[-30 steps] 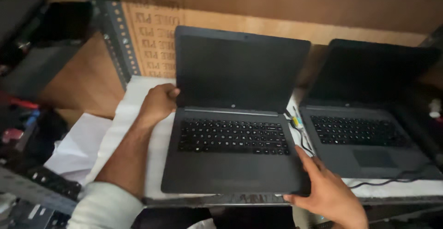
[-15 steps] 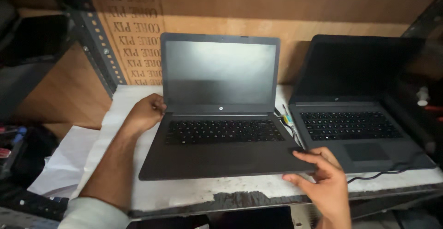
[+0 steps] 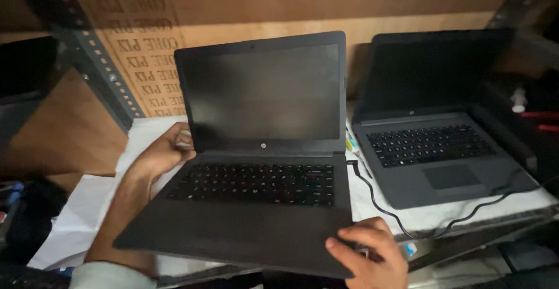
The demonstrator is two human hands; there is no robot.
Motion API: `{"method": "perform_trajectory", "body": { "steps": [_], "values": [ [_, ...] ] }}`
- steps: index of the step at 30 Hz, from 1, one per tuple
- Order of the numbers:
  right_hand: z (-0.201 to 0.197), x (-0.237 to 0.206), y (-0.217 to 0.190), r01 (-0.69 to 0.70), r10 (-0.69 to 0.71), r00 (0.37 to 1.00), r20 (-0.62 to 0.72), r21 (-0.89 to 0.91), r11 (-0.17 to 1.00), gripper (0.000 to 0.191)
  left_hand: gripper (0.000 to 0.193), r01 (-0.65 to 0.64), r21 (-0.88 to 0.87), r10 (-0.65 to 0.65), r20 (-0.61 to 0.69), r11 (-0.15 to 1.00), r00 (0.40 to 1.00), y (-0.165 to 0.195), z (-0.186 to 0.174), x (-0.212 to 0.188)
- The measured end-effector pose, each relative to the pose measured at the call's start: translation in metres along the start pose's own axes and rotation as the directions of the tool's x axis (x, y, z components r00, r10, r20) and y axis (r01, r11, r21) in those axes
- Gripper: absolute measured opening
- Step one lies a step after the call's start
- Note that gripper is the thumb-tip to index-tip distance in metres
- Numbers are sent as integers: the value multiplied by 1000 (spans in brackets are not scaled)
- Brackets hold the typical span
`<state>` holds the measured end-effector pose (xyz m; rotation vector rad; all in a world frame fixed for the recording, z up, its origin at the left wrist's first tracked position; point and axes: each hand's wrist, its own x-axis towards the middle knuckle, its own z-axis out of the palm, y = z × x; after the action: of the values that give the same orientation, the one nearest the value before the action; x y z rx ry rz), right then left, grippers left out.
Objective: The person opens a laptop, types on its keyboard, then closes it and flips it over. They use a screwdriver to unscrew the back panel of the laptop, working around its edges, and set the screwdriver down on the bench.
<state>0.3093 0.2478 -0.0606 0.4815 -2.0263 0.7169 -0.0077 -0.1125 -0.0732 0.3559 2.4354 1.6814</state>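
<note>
An open dark grey laptop (image 3: 256,207) with a dark screen is lifted and tilted above the white-covered shelf (image 3: 145,131). My left hand (image 3: 166,152) grips its left edge near the hinge. At the front right corner my right hand (image 3: 364,248) holds the base, thumb on top. A black cable (image 3: 372,193) runs from the laptop's right side across the shelf.
A second open dark laptop (image 3: 431,149) sits on the shelf to the right. A brown cardboard sheet with print (image 3: 145,50) backs the shelf, beside a perforated metal upright (image 3: 108,79). White paper (image 3: 70,225) hangs at the lower left. Red-and-white items (image 3: 524,105) lie at far right.
The laptop has come toward me and off the shelf, its front edge now past the shelf's front. Both hands kept their hold on it.
</note>
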Motion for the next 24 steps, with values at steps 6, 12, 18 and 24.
{"method": "perform_trajectory", "body": {
  "steps": [6,12,18,24],
  "values": [
    [-4,37,-21,183,-180,982,60,-43,982,37,46,-52,-135,69,124,989,990,-6,-7,5],
    [-3,57,-39,276,-273,960,61,-34,961,43,50,-22,11,22,60,1000,998,0,-11,-2],
    [-5,56,-46,302,-292,949,117,-80,950,47,54,20,-62,-14,86,998,996,5,-13,-6],
    [-5,54,-39,324,-323,942,91,0,946,43,50,29,44,-31,47,999,998,9,-14,-7]
  ]
}}
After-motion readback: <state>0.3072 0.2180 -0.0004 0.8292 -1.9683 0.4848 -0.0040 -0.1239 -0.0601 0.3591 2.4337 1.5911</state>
